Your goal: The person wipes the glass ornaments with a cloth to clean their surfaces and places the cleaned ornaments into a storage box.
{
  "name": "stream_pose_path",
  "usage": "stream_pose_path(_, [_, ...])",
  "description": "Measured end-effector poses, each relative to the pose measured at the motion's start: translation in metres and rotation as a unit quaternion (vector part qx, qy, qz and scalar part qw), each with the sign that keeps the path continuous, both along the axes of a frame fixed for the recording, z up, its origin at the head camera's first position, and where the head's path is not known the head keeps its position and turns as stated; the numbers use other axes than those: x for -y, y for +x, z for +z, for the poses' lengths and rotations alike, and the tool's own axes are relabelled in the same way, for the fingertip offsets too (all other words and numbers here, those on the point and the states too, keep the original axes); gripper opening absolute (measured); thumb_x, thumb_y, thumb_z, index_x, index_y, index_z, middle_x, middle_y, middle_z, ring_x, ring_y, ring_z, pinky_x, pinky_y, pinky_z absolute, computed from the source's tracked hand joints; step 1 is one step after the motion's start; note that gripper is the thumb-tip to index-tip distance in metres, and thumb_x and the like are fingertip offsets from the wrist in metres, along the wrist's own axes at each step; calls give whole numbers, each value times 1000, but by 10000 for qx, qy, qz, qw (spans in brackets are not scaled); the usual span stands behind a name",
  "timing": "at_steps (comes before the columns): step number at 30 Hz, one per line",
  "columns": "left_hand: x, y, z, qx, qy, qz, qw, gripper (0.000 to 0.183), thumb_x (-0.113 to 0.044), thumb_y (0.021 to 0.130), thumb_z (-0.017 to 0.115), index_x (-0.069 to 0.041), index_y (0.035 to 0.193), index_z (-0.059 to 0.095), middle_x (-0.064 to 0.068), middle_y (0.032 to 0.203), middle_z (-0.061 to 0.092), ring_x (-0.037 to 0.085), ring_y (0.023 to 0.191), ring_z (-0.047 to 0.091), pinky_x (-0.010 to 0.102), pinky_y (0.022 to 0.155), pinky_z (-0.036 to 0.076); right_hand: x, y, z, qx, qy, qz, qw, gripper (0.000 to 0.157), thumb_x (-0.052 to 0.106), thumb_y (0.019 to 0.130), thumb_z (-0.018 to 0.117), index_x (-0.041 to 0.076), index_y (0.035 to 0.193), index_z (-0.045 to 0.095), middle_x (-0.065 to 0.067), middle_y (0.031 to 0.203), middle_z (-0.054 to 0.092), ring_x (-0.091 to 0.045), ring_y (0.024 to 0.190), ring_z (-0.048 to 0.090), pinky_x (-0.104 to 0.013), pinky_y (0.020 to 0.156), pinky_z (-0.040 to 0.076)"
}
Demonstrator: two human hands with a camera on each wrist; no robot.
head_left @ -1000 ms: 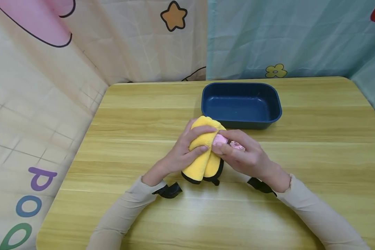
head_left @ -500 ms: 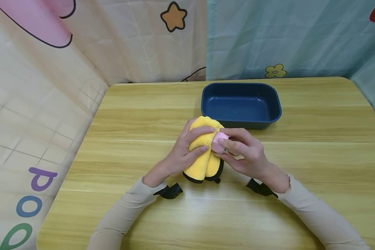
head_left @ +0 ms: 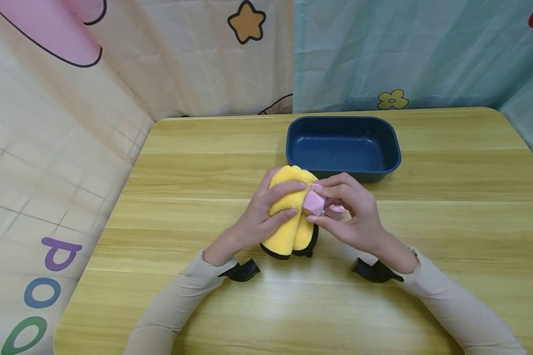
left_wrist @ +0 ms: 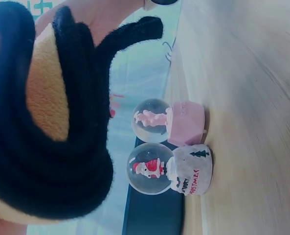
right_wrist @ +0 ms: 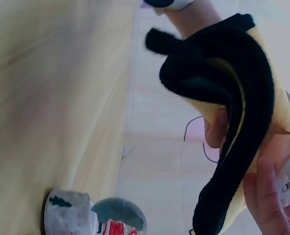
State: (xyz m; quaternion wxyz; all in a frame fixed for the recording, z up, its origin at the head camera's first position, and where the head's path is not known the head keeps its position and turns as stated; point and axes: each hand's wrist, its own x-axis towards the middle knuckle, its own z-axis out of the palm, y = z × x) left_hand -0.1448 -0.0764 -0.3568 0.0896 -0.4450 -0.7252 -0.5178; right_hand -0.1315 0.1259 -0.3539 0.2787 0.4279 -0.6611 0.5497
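My left hand [head_left: 268, 209] grips a folded yellow cloth [head_left: 286, 236] with a black border, held above the table. Against the cloth's right side, my right hand [head_left: 357, 212] pinches the faceted pink base of a snow globe [head_left: 314, 203] between thumb and fingers. That globe's dome is hidden inside the cloth; part of its underside shows in the right wrist view. Two more snow globes stand upright on the table in the left wrist view: one with a pink base [left_wrist: 188, 123], and beside it a Santa one with a whitish base [left_wrist: 193, 171].
A dark blue rectangular bin [head_left: 344, 176] stands behind the hands near the table's far edge. Printed curtains [head_left: 182, 59] hang behind and left of the wooden table [head_left: 182, 167]. Black wrist mounts [head_left: 244, 271] jut inward at both wrists.
My right fingers have shifted round the pink base and turned it, so its lettered side has given way to plain facets. The left hand and cloth stay nearly still.
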Motion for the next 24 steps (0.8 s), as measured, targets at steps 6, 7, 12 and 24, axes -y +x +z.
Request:
stream_pose_path(6, [1, 0, 0, -197, -151, 60, 9997, 38, -43, 95, 45, -14, 119, 49, 21, 128, 35, 29, 117, 42, 32, 93, 43, -4, 3, 0, 1436, -368, 802, 9857, 40, -2, 71, 77, -17, 101, 55, -3, 102, 60, -7, 82, 64, -18, 70, 55])
stream_pose_path(7, [1, 0, 0, -223, -169, 75, 9996, 38, -43, 95, 45, -14, 119, 49, 21, 128, 35, 29, 117, 42, 33, 93, 44, -4, 3, 0, 1666, -389, 836, 9817, 40, -5, 71, 76, -17, 102, 54, -1, 101, 60, -8, 82, 64, -20, 70, 56])
stream_pose_path(12, [1, 0, -1, -282, -258, 125, 9992, 39, -43, 94, 46, -14, 120, 50, 21, 130, 35, 29, 118, 42, 33, 94, 43, -7, 6, 2, 2496, -333, 844, 9641, 41, -9, 73, 73, -16, 107, 51, 3, 101, 58, -8, 82, 67, -24, 72, 57])
stream_pose_path(24, [2, 1, -1, -374, -407, 222, 9982, 38, -42, 94, 47, -15, 120, 50, 20, 132, 34, 28, 119, 43, 33, 94, 44, -9, 5, 2, 3100, -513, 1237, 9413, 38, -10, 75, 70, 6, 108, 58, 1, 105, 56, -10, 85, 68, -28, 66, 57])
